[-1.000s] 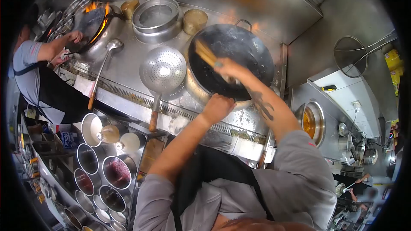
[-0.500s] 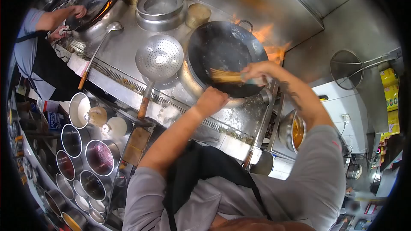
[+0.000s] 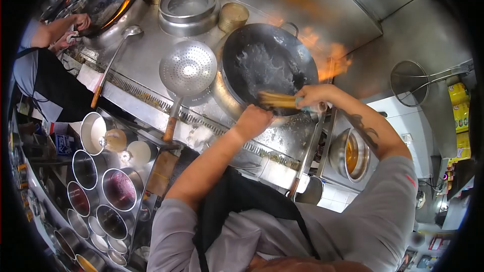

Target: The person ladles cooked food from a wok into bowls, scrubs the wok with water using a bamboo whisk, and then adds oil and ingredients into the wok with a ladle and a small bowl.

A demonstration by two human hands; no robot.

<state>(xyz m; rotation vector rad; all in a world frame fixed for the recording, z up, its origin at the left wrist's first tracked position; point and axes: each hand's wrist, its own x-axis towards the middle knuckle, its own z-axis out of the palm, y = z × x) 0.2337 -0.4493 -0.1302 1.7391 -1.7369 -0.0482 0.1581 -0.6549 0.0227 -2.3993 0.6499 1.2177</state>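
The right hand [image 3: 310,96] was closed around the handle end of a brush [image 3: 278,100], whose blurred bristles lay low inside the wok [image 3: 234,50], by the wall nearest the person. The left hand [image 3: 253,121] was curled shut at the wok's near rim, just beside the bristles; it appeared to grip the wok there, though the undersides of its fingers were hidden. The wok sat on its burner in the table [image 3: 146,55], and pale liquid [image 3: 269,65] streaked its dark inside. Flames [image 3: 335,58] rose beyond the rim, on the side of the right hand but past it.

The step in hand looked to be scrubbing: wetting and brushing down the inside of the wok. Judged from there, the next move called for a firm left hold to steady the wok, and a right wrist free enough to sweep the bristles along the curved wall without knocking the left knuckles. The forearm needed to stay clear of the flames. The skimmer [image 3: 187,65], just beside the wok, and the ladle [image 3: 133,31], farther off, lay untouched, leaving the stroke room.
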